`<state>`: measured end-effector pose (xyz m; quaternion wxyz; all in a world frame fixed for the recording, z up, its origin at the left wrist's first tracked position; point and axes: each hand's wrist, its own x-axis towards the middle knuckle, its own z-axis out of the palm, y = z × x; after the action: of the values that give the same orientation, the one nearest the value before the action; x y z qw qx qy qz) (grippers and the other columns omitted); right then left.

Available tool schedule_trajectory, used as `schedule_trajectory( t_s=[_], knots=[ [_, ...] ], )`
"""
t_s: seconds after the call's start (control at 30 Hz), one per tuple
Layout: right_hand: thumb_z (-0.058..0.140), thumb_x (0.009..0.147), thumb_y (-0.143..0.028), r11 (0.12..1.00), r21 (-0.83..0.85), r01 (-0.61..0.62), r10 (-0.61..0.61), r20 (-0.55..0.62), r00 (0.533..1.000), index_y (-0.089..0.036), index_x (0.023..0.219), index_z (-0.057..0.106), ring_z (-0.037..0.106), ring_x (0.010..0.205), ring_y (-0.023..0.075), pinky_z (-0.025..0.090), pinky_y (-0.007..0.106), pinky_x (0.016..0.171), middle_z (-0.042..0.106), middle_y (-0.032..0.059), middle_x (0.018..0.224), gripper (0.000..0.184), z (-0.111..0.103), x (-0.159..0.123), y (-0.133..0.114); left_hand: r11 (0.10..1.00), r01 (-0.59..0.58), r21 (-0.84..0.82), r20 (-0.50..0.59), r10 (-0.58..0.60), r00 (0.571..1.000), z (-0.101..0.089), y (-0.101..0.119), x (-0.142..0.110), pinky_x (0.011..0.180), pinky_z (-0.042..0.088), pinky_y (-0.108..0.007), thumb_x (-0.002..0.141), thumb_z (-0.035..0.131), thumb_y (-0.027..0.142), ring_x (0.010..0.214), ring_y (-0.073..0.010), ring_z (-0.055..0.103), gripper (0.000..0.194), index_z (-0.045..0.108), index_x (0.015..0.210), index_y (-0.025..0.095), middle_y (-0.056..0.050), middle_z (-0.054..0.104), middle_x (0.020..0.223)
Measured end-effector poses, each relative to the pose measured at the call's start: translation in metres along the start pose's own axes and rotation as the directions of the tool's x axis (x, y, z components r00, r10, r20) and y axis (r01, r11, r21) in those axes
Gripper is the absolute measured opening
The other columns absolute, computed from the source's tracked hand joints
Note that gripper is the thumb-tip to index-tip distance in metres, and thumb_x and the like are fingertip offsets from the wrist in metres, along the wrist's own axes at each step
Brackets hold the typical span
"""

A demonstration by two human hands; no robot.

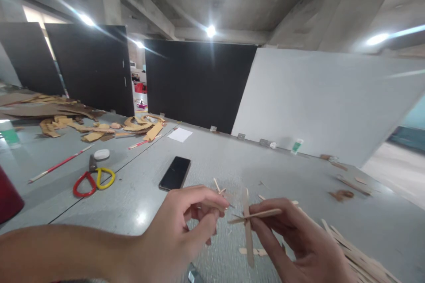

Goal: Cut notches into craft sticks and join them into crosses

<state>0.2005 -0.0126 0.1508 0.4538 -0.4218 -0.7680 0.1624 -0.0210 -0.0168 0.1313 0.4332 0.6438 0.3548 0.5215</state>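
Between the thumb and fingers of my right hand (295,234) are crossed wooden craft sticks (248,234), one upright and others lying across it. My left hand (189,221) is closed in a pinch just left of the sticks, apart from them. A thin dark tip shows at its fingertips, too small to name. Behind my left hand, a small piece of joined sticks (218,187) sits on the table. Below the held sticks lies another craft stick (244,251). A pile of loose craft sticks (361,252) spreads to the right of my right hand, partly hidden by it.
A black phone (175,173) lies beyond my left hand. Scissors (94,181) with red and yellow handles, a white case (101,154) and a red-and-white pencil (61,163) are at left. Cardboard scraps (96,130) lie farther back. A glue stick (297,146) stands by the white panel (318,101).
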Motion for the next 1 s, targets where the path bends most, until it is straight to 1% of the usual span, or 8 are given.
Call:
schedule_trajectory(
  t_s=[0.13, 0.23, 0.3, 0.37, 0.47, 0.6, 0.77, 1.0],
  knots=[
    [0.066, 0.1, -0.038, 0.962, 0.202, -0.185, 0.158, 0.14, 0.977, -0.026, 0.09, 0.064, 0.072, 0.08, 0.0162, 0.059, 0.023, 0.075, 0.071, -0.0008, 0.083, 0.016, 0.0, 0.008, -0.001, 0.996, 0.061, -0.059, 0.015, -0.06, 0.998, 0.0, -0.008, 0.007, 0.062, 0.055, -0.024, 0.099, 0.055, 0.023, 0.069, -0.0125, 0.062, 0.025, 0.077, 0.11, 0.02, -0.005, 0.068, 0.095],
    [0.065, 0.101, -0.044, 0.877, 0.313, -0.366, 0.235, 0.385, 0.893, -0.025, 0.092, 0.06, 0.067, 0.075, 0.015, 0.058, 0.024, 0.068, 0.067, -0.0018, 0.079, 0.022, 0.005, 0.01, 0.005, 0.986, 0.152, -0.062, 0.068, -0.148, 0.987, 0.003, -0.017, 0.013, 0.067, 0.054, -0.026, 0.102, 0.052, 0.029, 0.079, -0.016, 0.064, 0.03, 0.078, 0.109, 0.016, -0.007, 0.069, 0.092],
    [0.067, 0.098, -0.046, 0.801, 0.355, -0.483, 0.268, 0.508, 0.818, -0.024, 0.094, 0.056, 0.066, 0.07, 0.0151, 0.056, 0.026, 0.063, 0.068, -0.0017, 0.079, 0.025, 0.014, 0.008, 0.014, 0.962, 0.254, -0.097, 0.185, -0.233, 0.955, 0.007, -0.025, 0.014, 0.071, 0.054, -0.026, 0.103, 0.052, 0.038, 0.088, -0.0181, 0.065, 0.034, 0.077, 0.102, 0.015, -0.009, 0.07, 0.093],
    [0.071, 0.093, -0.046, 0.758, 0.362, -0.542, 0.284, 0.565, 0.775, -0.024, 0.094, 0.054, 0.065, 0.063, 0.0145, 0.054, 0.027, 0.059, 0.069, -0.0016, 0.076, 0.028, 0.026, 0.005, 0.023, 0.916, 0.37, -0.158, 0.377, -0.29, 0.88, 0.012, -0.033, 0.014, 0.066, 0.054, -0.026, 0.103, 0.051, 0.054, 0.082, -0.0188, 0.067, 0.048, 0.075, 0.096, 0.014, -0.009, 0.068, 0.087],
    [0.067, 0.093, -0.043, 0.78, 0.311, -0.543, 0.329, 0.534, 0.779, -0.022, 0.096, 0.057, 0.063, 0.059, 0.014, 0.054, 0.028, 0.061, 0.065, -0.004, 0.067, 0.023, 0.037, 0.001, 0.033, 0.826, 0.528, -0.197, 0.52, -0.368, 0.771, 0.017, -0.044, 0.012, 0.054, 0.052, -0.025, 0.093, 0.064, 0.067, 0.063, -0.0141, 0.065, 0.053, 0.07, 0.102, 0.015, -0.007, 0.068, 0.089],
    [0.058, 0.099, -0.037, 0.85, 0.228, -0.475, 0.356, 0.415, 0.837, -0.021, 0.101, 0.061, 0.064, 0.062, 0.0139, 0.052, 0.026, 0.058, 0.069, -0.0011, 0.076, 0.017, 0.027, -0.002, 0.038, 0.83, 0.526, -0.183, 0.441, -0.409, 0.799, 0.014, -0.052, 0.015, 0.048, 0.046, -0.021, 0.085, 0.074, 0.068, 0.055, -0.0094, 0.058, 0.057, 0.069, 0.094, 0.012, -0.005, 0.065, 0.083],
    [0.056, 0.101, -0.035, 0.887, 0.125, -0.445, 0.39, 0.315, 0.865, -0.022, 0.1, 0.061, 0.058, 0.056, 0.0108, 0.041, 0.021, 0.047, 0.068, -0.002, 0.077, 0.014, 0.002, -0.017, 0.038, 0.849, 0.507, -0.148, 0.454, -0.397, 0.798, 0.01, -0.048, 0.019, 0.052, 0.05, -0.023, 0.087, 0.076, 0.063, 0.057, -0.012, 0.062, 0.054, 0.071, 0.106, 0.013, -0.002, 0.066, 0.074],
    [0.062, 0.097, -0.056, 0.787, 0.343, -0.513, 0.408, 0.334, 0.85, -0.025, 0.122, 0.046, 0.043, 0.042, 0.0056, 0.032, 0.016, 0.039, 0.061, -0.0077, 0.072, 0.043, 0.019, -0.062, 0.028, 0.875, 0.449, -0.178, 0.482, -0.32, 0.815, 0.036, -0.048, 0.008, 0.058, 0.054, -0.025, 0.077, 0.088, 0.058, 0.064, -0.0149, 0.068, 0.055, 0.069, 0.106, 0.015, -0.002, 0.069, 0.077]
  ],
)
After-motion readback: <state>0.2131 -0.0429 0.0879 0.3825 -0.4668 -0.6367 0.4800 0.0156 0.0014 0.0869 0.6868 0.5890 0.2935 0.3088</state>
